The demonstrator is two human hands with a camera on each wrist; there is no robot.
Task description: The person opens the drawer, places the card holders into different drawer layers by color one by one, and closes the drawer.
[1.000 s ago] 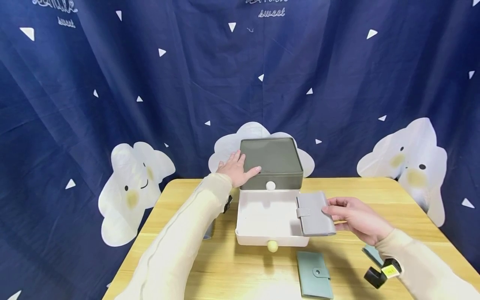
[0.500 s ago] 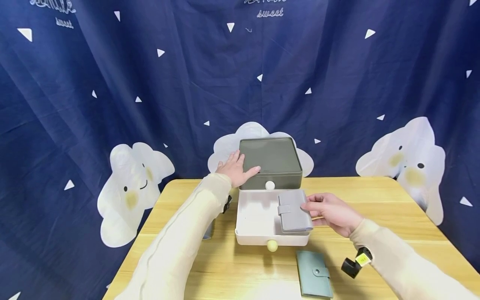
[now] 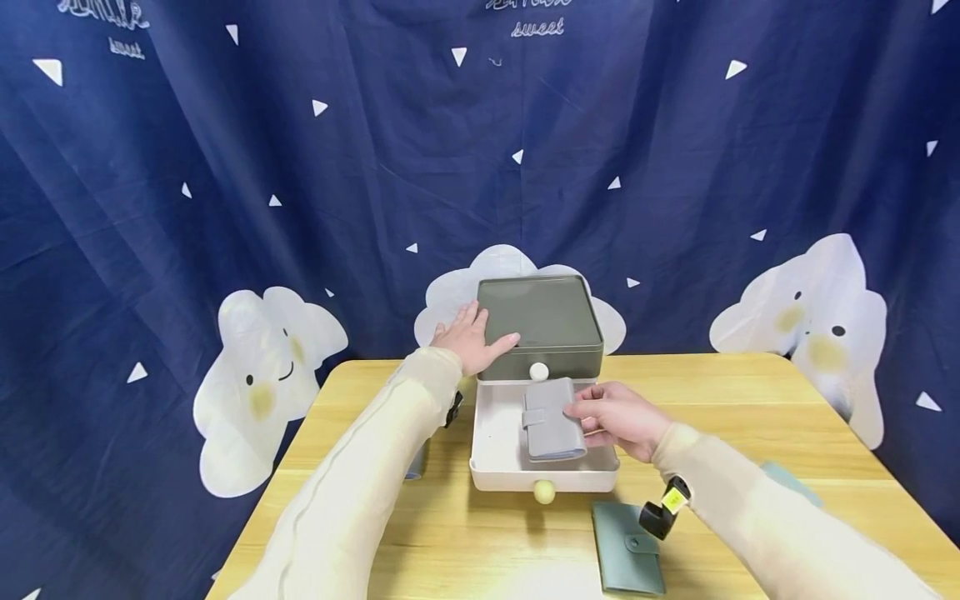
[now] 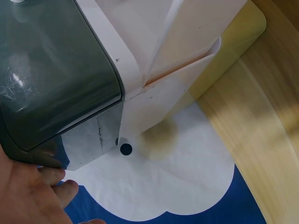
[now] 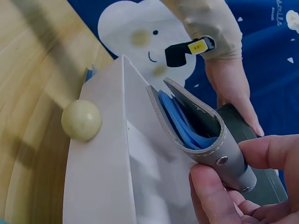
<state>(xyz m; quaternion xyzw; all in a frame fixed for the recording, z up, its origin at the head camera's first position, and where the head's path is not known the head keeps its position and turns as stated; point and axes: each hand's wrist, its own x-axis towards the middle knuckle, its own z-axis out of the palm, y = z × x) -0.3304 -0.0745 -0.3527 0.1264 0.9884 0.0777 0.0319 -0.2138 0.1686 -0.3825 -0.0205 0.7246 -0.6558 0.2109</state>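
My right hand [image 3: 618,419] pinches a grey card wallet [image 3: 553,425] by its right side, thumb on top. In the head view the wallet overlaps the pulled-out white drawer [image 3: 502,481]. The right wrist view shows blue sleeves inside the wallet [image 5: 233,161], its covers a little apart and a metal snap on its spine. My left hand [image 3: 468,340] rests with fingers spread on the left front corner of the dark green top [image 3: 536,310] of the drawer box. From the left wrist, the fingers are partly hidden beyond the edge of the green top [image 4: 51,93].
A teal wallet [image 3: 626,554] with a snap strap lies before the drawer. Another teal item [image 3: 791,482] is partly hidden by my right sleeve. A bluish thing [image 3: 416,465] stands left of the drawer, mostly behind my left forearm. A yellow knob [image 3: 544,492] juts from the drawer front.
My right hand has carried the grey wallet leftward, from the drawer's right edge to over its middle. My left hand has stayed on the box.
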